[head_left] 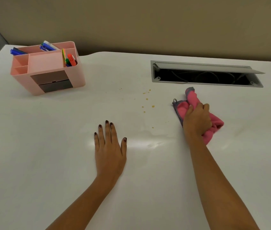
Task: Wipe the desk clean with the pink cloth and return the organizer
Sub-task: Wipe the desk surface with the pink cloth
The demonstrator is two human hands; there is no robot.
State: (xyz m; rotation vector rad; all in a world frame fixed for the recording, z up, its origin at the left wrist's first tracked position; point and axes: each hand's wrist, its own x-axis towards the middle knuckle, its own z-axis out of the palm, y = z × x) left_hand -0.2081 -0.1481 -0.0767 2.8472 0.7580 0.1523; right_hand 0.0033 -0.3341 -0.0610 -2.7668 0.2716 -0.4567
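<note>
pink cloth is bunched in the right hand, fingers curled tight round it on the white desk near yellow specks, while the left hand lies flat with fingers straight, and the pink organizer stands far left.

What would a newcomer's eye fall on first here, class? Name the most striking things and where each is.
The bright pink cloth, bunched in the right hand at the right of the white desk, stands out first. Just left of it lie small yellow spots, not yet wiped. A pink organizer holding pens stands at the far left.
</note>
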